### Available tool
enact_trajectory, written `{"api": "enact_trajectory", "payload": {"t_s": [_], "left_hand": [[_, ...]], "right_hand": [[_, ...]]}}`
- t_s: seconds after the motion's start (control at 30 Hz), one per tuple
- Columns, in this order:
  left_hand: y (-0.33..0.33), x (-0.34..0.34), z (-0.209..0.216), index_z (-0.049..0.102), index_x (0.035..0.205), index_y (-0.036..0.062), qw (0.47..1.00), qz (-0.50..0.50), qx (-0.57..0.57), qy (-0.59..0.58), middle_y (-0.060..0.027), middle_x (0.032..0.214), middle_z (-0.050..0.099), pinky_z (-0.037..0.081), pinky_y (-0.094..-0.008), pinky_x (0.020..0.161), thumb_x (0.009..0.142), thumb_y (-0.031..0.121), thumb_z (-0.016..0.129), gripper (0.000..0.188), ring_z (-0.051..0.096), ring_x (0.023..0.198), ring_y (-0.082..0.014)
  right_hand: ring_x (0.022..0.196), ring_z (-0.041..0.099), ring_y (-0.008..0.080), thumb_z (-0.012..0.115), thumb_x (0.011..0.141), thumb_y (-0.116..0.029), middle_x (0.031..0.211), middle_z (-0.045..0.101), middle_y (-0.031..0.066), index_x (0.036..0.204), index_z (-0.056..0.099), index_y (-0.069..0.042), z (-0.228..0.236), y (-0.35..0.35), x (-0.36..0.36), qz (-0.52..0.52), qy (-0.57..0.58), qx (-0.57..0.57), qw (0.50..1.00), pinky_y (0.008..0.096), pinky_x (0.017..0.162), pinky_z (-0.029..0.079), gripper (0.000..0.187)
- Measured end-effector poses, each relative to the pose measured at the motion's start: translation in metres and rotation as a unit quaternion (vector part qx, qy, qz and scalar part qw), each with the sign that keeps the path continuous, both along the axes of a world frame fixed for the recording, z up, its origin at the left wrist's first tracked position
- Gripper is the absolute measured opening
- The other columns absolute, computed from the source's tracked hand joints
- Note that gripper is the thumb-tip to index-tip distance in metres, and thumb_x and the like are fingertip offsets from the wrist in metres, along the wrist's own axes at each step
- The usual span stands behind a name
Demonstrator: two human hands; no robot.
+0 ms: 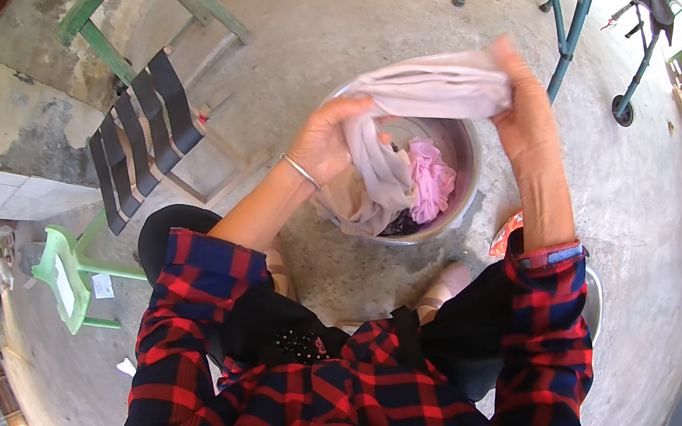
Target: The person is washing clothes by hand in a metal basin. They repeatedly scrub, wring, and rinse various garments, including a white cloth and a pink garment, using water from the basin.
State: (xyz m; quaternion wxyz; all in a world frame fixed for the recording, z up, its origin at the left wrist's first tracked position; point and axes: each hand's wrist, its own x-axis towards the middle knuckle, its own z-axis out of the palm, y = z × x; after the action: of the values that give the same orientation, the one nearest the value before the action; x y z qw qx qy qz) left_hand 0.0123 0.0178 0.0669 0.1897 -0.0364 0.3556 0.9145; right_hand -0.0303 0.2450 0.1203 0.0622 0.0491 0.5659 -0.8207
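Observation:
A pale greyish-pink cloth (442,82) is stretched between my two hands above a round metal basin (467,157). My left hand (327,141) grips it at the basin's left side, and a length of the cloth hangs from there over the near rim. Farther up and to the right, my right hand (521,99) is closed round the other end, slightly blurred. Inside the basin lie a bunched pink cloth (430,181) and some dark fabric (402,223), partly covered by the hanging cloth.
At the left stand a green wooden chair with black straps (143,137) and a light green plastic stool (63,276). Blue-green metal legs (571,44) rise at the top right. An orange packet (505,235) and another metal basin (593,302) sit beside my right knee.

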Motion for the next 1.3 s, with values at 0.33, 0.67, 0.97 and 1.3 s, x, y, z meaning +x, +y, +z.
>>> {"api": "enact_trajectory", "payload": {"t_s": [0.33,0.67,0.97,1.3], "left_hand": [[-0.005,-0.016,-0.052,0.059,0.099,0.0140,0.990,-0.048,0.134,0.004,-0.0031,0.094,0.064,0.053,-0.0332,0.073,0.095,0.043,0.057,0.029,0.062,0.085,-0.0158],[-0.013,-0.011,-0.045,0.064,0.097,0.0159,0.977,-0.110,0.138,-0.118,-0.0021,0.095,0.067,0.053,-0.0312,0.067,0.095,0.041,0.054,0.027,0.065,0.086,-0.0164],[0.002,-0.013,-0.055,0.062,0.086,0.0147,0.980,-0.091,0.168,-0.051,-0.0017,0.084,0.065,0.053,-0.0362,0.073,0.095,0.041,0.053,0.029,0.063,0.076,-0.0204],[0.006,-0.008,-0.040,0.055,0.077,0.0173,0.982,-0.029,0.113,-0.151,-0.0004,0.078,0.062,0.050,-0.0345,0.067,0.099,0.042,0.046,0.034,0.060,0.069,-0.0160]], "right_hand": [[0.060,0.061,0.0336,0.061,0.088,-0.028,0.070,0.061,0.0153,0.095,0.051,-0.007,-0.034,-0.112,0.077,0.033,0.414,0.466,0.781,0.0411,0.050,0.047,0.024],[0.056,0.061,0.0321,0.059,0.090,-0.028,0.063,0.059,0.0132,0.073,0.051,-0.006,-0.049,-0.121,0.086,0.022,0.501,0.505,0.702,0.0417,0.044,0.045,0.029],[0.065,0.064,0.0304,0.058,0.082,-0.015,0.082,0.061,0.0118,0.080,0.054,-0.008,-0.057,-0.116,0.060,-0.064,0.495,0.548,0.671,0.0406,0.045,0.047,0.009],[0.065,0.061,0.0235,0.061,0.077,-0.018,0.073,0.056,0.0065,0.082,0.055,-0.006,-0.058,-0.114,0.068,-0.014,0.503,0.609,0.613,0.0373,0.045,0.046,0.014]]}}
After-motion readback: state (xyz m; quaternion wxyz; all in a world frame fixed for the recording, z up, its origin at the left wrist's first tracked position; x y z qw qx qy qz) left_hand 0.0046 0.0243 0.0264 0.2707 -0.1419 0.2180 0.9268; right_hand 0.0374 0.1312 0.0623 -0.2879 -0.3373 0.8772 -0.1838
